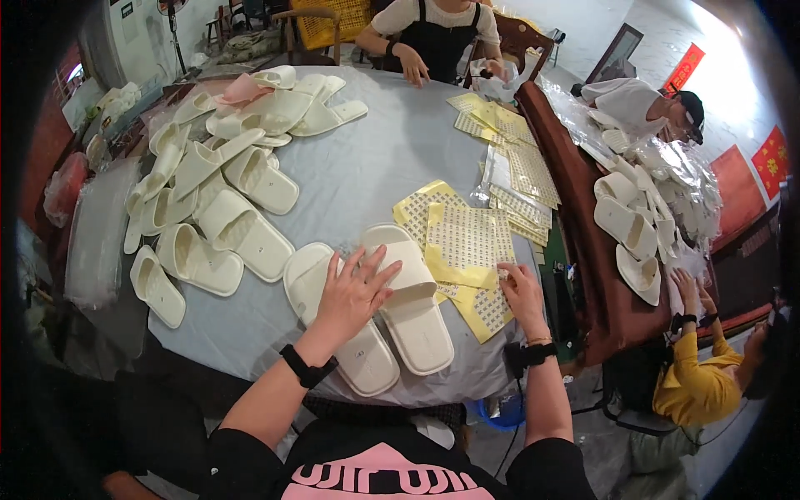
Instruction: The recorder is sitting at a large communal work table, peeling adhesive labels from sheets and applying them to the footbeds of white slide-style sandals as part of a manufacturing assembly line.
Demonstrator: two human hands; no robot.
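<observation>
Two cream slippers lie side by side at the table's near edge. The left slipper (pixel 362 358) has a small round sticker on its insole; no such sticker shows on the right slipper (pixel 421 333). My left hand (pixel 354 287) rests across their straps, fingers spread. To the right, my right hand (pixel 523 296) is at the edge of a yellow-backed sticker sheet (pixel 462 246), its fingers curled and thumb and forefinger drawn together. Whatever may be between those fingertips is too small to tell. More sticker sheets lie overlapping beneath and beyond.
A heap of cream slippers (pixel 242 225) covers the table's left side. Further sticker sheets (pixel 525 179) stack at the right. A brown bench (pixel 575 208) holds bagged slippers (pixel 683 192). Other people sit across the table and at the right. A blue basin (pixel 502 412) stands below the table.
</observation>
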